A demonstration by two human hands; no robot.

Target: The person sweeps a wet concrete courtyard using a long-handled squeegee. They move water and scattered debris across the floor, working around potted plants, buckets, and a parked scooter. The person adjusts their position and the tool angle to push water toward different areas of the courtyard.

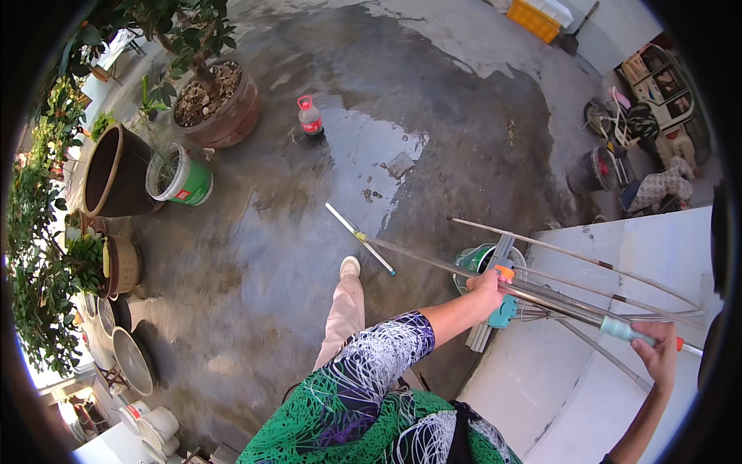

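Below, wet floor (255,255) stretches out; a squeegee (359,235) slants over it from the right. Beyond its head stand a plant pot (238,124) and a bottle (311,120). Hands are apart: left hand (485,291) clamped midway along the pole, right hand (657,353) around its upper end.

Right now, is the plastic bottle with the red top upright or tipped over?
Upright: the plastic bottle has its base on the floor, red top uppermost.

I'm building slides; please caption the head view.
Over a wet floor, the left hand and right hand grip a long pole with a crossbar head.
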